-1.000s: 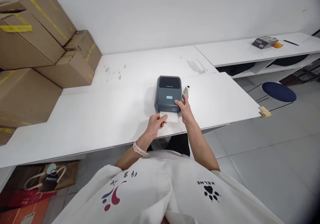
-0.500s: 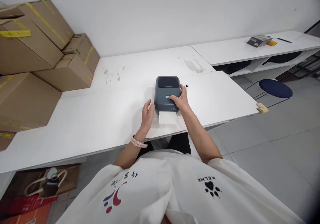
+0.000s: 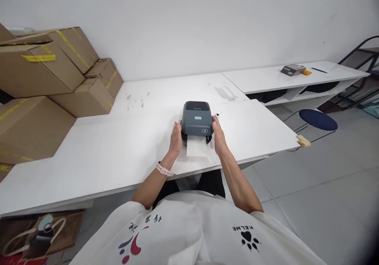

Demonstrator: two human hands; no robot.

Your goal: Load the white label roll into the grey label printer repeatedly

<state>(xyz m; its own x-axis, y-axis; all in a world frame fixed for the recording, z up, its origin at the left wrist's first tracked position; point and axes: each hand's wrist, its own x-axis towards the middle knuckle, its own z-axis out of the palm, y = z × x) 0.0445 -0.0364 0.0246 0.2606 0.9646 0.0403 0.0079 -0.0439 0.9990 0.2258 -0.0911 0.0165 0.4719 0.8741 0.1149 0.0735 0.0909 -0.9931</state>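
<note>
A dark grey label printer (image 3: 196, 124) sits on the white table in front of me. Its lid is raised a little at the front, and a gap with black inner parts shows below it. A white paper label (image 3: 196, 146) sticks out of the front towards me. My left hand (image 3: 175, 139) grips the printer's left side near the front corner. On the opposite side my right hand (image 3: 218, 135) grips the right edge of the lid. The undersides of both sets of fingers are hidden against the printer.
Cardboard boxes (image 3: 44, 127) with yellow tape are stacked at the left of the table (image 3: 133, 146). A small dark box (image 3: 292, 70) lies on the side bench at the right. A blue stool (image 3: 318, 120) stands on the floor beyond a padded table corner (image 3: 303, 141).
My right thumb has left the printer's top, and that hand now grips the side. My left hand has closed against the left side. The lid's front has risen.
</note>
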